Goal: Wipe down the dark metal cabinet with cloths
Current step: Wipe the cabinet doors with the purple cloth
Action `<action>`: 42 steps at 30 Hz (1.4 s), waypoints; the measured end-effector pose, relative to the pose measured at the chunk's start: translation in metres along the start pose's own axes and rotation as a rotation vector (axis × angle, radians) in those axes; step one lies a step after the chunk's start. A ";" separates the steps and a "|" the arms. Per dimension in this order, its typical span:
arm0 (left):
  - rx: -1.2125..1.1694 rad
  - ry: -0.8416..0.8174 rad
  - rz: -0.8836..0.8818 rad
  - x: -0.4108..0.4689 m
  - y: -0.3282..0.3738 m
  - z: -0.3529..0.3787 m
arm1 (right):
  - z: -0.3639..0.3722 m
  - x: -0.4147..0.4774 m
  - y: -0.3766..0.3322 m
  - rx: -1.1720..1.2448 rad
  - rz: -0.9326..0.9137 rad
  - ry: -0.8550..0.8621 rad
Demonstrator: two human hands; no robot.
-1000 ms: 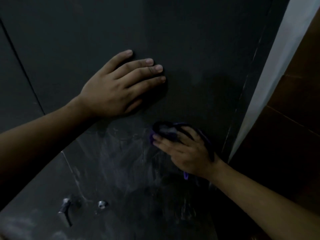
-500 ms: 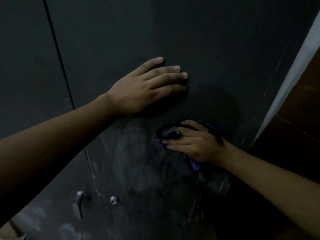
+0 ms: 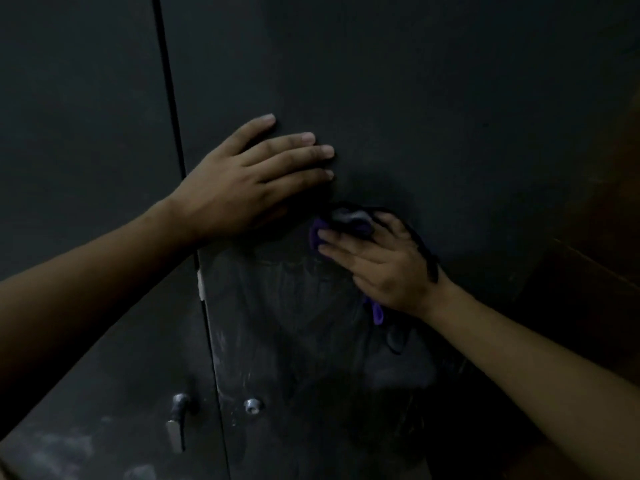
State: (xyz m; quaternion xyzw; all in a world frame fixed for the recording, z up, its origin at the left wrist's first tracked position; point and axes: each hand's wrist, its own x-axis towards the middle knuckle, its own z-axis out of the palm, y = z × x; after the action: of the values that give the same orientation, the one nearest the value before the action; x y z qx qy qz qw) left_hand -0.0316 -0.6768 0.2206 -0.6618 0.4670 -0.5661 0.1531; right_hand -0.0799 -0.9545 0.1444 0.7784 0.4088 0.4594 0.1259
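The dark metal cabinet (image 3: 415, 81) fills nearly the whole view. A vertical seam (image 3: 169, 109) runs down between its left door and the wider right door. The left hand (image 3: 242, 188) lies flat on the right door just beside that seam, its fingers (image 3: 294, 142) released, stretched out and pointing toward the door's right edge, holding nothing.

Just below and to the right of it, close but apart, the right hand (image 3: 394, 271) presses a bunched purple and dark cloth (image 3: 349, 221) against the same door. Its fingers (image 3: 343, 252) are laid almost straight over the cloth rather than clenched round it, and the thumb is hidden. A tail of the cloth hangs out under the wrist.

Below both hands the door carries pale streaky smears (image 3: 294, 306). Above them the panel is plain, broad and unobstructed up to the top of the view. Near the bottom, a metal handle (image 3: 177, 424) sits left of the seam and a small round stud (image 3: 252, 406) right of it. A brown wall (image 3: 602, 265) stands close along the cabinet's right edge.
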 end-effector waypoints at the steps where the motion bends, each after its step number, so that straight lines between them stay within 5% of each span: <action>1: -0.002 -0.005 0.000 -0.007 -0.002 -0.001 | 0.006 -0.004 -0.007 -0.005 -0.048 -0.042; 7: 0.001 -0.034 -0.010 -0.057 -0.008 -0.006 | -0.006 -0.002 0.017 0.039 -0.294 -0.113; 13: 0.049 0.011 -0.020 -0.079 -0.015 -0.002 | -0.007 0.046 0.002 0.041 -0.051 0.050; 19: 0.105 0.093 -0.231 -0.085 -0.007 0.002 | 0.022 0.063 -0.056 -0.098 0.107 -0.040; 28: 0.144 0.130 -0.226 -0.085 -0.008 0.003 | 0.047 0.052 -0.083 -0.007 -0.177 -0.132; 34: 0.132 0.150 -0.219 -0.083 -0.008 0.004 | 0.041 0.069 -0.086 -0.072 0.069 -0.027; 42: 0.121 0.206 -0.229 -0.084 -0.009 0.005 | 0.041 0.049 -0.072 0.037 -0.240 -0.194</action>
State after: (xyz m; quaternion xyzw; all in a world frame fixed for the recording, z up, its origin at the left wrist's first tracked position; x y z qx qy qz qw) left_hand -0.0165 -0.6076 0.1741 -0.6388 0.3668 -0.6717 0.0784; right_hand -0.0713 -0.8646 0.1110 0.7669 0.4932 0.3560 0.2045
